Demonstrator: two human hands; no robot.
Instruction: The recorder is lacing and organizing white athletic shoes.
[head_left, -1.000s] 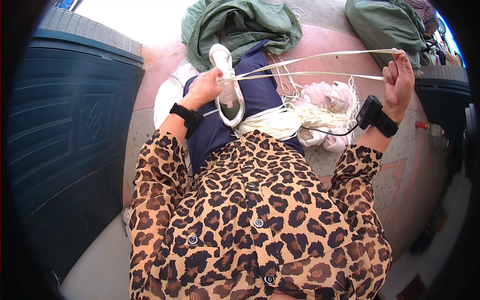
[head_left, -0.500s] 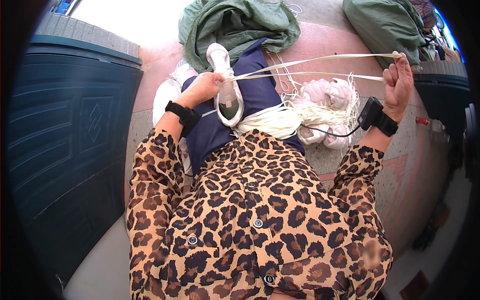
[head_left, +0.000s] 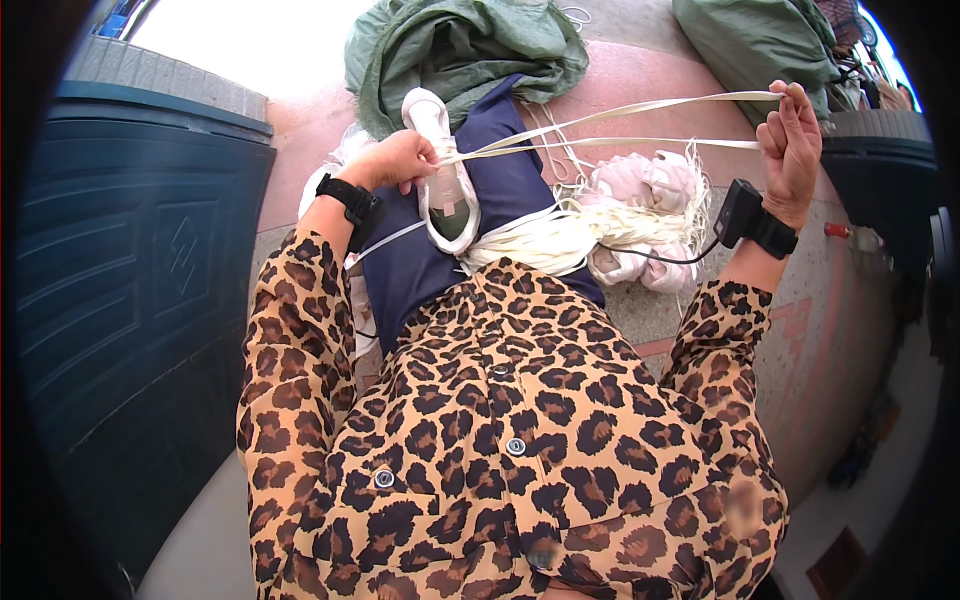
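- 1 pale pink-and-white shoe [head_left: 440, 185] lies across the navy trousers [head_left: 510, 190], left of centre in the upper half of the frame, toe toward the top edge; a pinkish patch shows over its green insole, and any writing there is too small to read.
- 2 cream lace strands [head_left: 660, 142] run from the shoe's lacing to the upper right, drawn out nearly straight.
- Left hand [head_left: 395, 160]: closed, thumb and fingers pinching the lace strands where they meet the shoe.
- Right hand [head_left: 790, 150]: raised at upper right, fingers curled, gripping the far ends of both strands.
- 2 black wrist straps [head_left: 350, 205], 1 per wrist; the right one carries 1 black box [head_left: 740, 212], and 1 black cable [head_left: 660, 258] trails from it.
- 1 thick bundle of cream laces [head_left: 535, 240] spreads just right of the shoe's heel.
- Several pinkish-white shoes [head_left: 670, 180] lie heaped right of centre, overlapping too much to count.
- 2 green sacks [head_left: 460, 50] stand at the top of the frame, 1 near the middle, 1 toward the right.
- 1 leopard-print shirt [head_left: 500, 420] fills the lower middle; 4 buttons show, 1 blurred.
- 1 dark blue panelled door [head_left: 130, 250] at left bears a diamond motif.
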